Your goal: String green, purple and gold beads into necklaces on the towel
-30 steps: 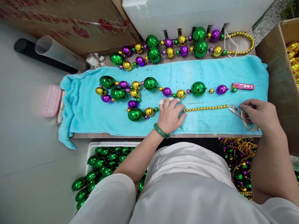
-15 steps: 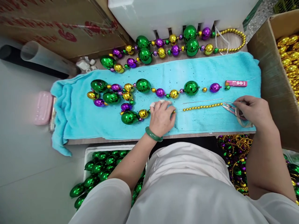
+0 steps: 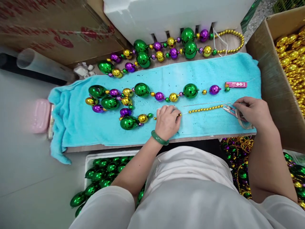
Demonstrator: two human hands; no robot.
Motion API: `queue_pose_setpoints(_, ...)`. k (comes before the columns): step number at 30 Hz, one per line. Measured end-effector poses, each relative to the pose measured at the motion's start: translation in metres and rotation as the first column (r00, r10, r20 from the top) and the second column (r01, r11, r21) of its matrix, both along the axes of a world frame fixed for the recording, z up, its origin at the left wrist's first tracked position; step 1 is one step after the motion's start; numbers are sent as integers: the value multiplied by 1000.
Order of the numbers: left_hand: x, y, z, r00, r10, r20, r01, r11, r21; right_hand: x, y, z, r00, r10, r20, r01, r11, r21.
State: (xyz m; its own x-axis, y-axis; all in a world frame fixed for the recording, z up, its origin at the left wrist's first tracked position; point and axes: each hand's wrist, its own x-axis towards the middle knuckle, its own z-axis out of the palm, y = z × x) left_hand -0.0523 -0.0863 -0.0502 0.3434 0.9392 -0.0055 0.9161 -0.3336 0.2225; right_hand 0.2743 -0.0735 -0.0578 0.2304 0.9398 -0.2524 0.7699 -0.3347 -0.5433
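My left hand (image 3: 168, 121), a green bangle on its wrist, is closed in a pinch on a thread with small gold beads. Left of it the strand runs on into a necklace of large green beads (image 3: 128, 122), purple beads (image 3: 125, 112) and gold ones. To its right a short row of small gold beads (image 3: 206, 109) sits on the thread. My right hand (image 3: 254, 113) pinches the thread's far end, its fingertips together. Small thread snips (image 3: 229, 110) with a beige band lie against that hand. A long needle (image 3: 202, 104) rests above the gold row.
Under everything lies a turquoise towel (image 3: 78, 117). On it is a pink lighter (image 3: 235, 84). A similar necklace (image 3: 190, 50) lies behind, by a white foam box (image 3: 171, 16). Right stands a carton (image 3: 267, 79) of gold beads; below, a tray of green beads (image 3: 102, 173).
My left hand has slid right along the thread, uncovering a green and a small gold bead at its left. The loose gold row looks shorter. The whole view has shifted slightly.
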Motion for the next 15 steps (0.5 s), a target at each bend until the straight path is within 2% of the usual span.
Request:
queue_pose_setpoints(4, -2, -2, 3, 1000, -2, -21, 2, 1000, 4, 0, 1, 1, 1000, -12, 20, 12, 1000, -9)
queue_pose_setpoints(11, 32, 11, -4, 994, -77, 78, 77, 997, 11, -6, 2, 7, 1000, -12, -2, 12, 1000, -20)
queue_pose_setpoints(15, 33, 13, -6, 996, -75, 52, 74, 997, 15, -7, 2, 4, 1000, 1, -17, -1, 1000, -7)
